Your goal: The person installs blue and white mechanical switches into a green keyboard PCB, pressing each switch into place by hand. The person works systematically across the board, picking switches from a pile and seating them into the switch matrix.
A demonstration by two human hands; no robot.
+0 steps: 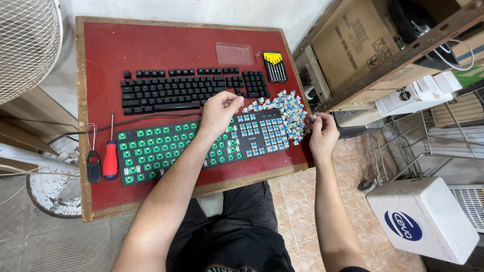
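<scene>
Your left hand (219, 108) hovers over the middle of the stripped keyboard (201, 146), fingers curled together; whether they pinch anything, you cannot tell. Your right hand (322, 133) sits at the right edge of the bench (166, 38), fingers pinching a small blue-and-white switch (313, 117). Just left of it lies the loose pile of switches (285, 108), spilling onto the keyboard's right end. Far right, a small case holds precision screwdrivers (275, 66), its clear lid (234, 53) lying beside it. The black keycaps (191, 88) are laid out in rows on the far side. On the near left lie a red-handled screwdriver (110, 156) and a wire keycap puller (93, 161). The red bench top stays open along the far edge; cardboard boxes (363, 45) crowd the right.
</scene>
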